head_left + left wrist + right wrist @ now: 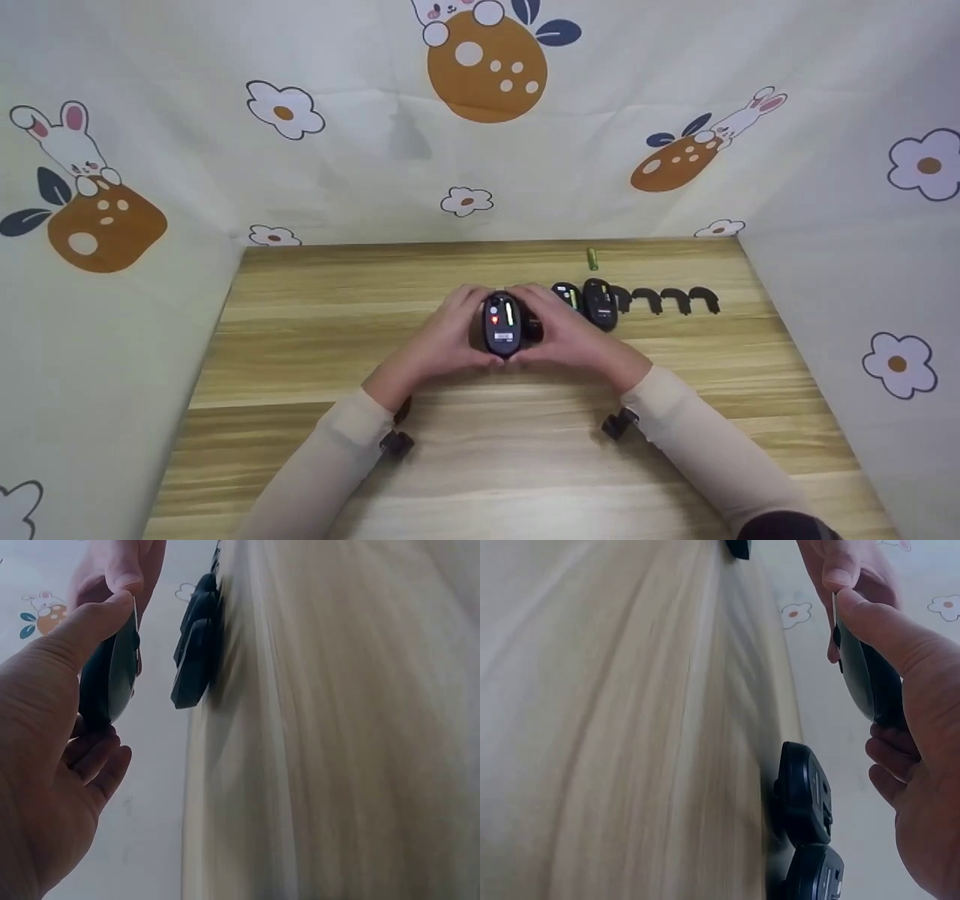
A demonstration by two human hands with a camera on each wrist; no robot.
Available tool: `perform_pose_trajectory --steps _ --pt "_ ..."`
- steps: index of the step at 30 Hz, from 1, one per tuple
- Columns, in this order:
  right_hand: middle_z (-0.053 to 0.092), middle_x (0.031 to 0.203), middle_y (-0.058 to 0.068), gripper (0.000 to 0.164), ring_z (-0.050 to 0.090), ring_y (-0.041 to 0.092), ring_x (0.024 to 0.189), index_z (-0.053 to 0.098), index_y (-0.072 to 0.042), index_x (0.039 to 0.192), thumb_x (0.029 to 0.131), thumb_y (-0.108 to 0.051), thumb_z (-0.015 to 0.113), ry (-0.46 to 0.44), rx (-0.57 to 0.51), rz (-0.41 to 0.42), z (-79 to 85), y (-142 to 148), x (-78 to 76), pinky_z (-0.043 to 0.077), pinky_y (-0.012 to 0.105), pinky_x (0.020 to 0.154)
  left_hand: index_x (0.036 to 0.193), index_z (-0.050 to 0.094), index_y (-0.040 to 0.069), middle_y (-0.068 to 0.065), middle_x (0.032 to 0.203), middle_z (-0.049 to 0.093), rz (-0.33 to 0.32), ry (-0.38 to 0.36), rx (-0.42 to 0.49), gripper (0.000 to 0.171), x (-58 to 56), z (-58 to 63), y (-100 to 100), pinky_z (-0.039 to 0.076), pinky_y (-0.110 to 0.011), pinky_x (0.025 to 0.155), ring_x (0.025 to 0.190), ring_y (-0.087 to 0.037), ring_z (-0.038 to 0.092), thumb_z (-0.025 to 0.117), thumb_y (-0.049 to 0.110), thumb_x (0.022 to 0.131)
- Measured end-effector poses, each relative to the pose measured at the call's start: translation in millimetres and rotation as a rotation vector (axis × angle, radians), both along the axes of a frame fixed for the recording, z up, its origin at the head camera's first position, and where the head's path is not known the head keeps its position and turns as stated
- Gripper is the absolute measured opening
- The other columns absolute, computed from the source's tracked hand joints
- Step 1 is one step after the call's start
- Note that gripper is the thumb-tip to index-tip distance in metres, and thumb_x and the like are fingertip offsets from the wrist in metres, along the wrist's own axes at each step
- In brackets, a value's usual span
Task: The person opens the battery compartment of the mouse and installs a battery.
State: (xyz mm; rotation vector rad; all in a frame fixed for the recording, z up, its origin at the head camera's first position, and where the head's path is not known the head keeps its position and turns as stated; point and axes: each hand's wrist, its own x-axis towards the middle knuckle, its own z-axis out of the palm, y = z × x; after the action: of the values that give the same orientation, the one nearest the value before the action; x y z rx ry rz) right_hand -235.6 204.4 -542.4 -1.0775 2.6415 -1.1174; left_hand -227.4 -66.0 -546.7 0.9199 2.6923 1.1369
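Observation:
Between both hands, over the table, is a black computer mouse (502,326) with its underside facing the head camera. A red light glows on it, and a battery shows in its uncovered slot. My left hand (448,334) grips one long side, thumb at the near end and fingers at the far end. From the other side my right hand (564,330) grips the same mouse (866,675). The two thumb tips meet at its near end in the left wrist view. Right beside the right hand lies another upturned mouse (600,304), with its slot uncovered.
A second upturned mouse (565,293) and a dark object (534,327) are partly hidden by the right hand. Several curved black covers (676,300) stand in a row at the right. Behind them lies a green battery (592,259). Patterned cloth (360,172) surrounds the wooden table (315,300).

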Motion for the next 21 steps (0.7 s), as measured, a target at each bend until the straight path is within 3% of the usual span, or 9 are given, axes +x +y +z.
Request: perform_pose_trajectory --steps 11,21 --pt "0.054 0.162 0.002 0.109 0.046 0.024 0.151 0.047 -0.015 0.167 0.077 -0.04 0.102 -0.02 0.088 -0.032 -5.1 -4 -19.4 0.038 0.052 0.128 0.163 0.048 0.009 -0.011 0.155 0.051 0.024 -0.021 -0.044 0.113 -21.5 -6.8 1 0.042 -0.05 0.126 0.145 -0.032 0.05 0.105 0.039 0.071" --pt "0.059 0.156 0.006 0.111 0.051 0.026 0.145 0.05 -0.009 0.164 0.073 -0.042 0.104 -0.016 0.106 -0.016 -12.0 -8 -32.9 0.04 0.05 0.127 0.163 0.046 0.005 -0.014 0.152 0.054 0.002 -0.027 -0.122 0.114 -34.7 -8.3 2 0.044 -0.048 0.124 0.141 -0.032 0.053 0.105 0.04 0.072"
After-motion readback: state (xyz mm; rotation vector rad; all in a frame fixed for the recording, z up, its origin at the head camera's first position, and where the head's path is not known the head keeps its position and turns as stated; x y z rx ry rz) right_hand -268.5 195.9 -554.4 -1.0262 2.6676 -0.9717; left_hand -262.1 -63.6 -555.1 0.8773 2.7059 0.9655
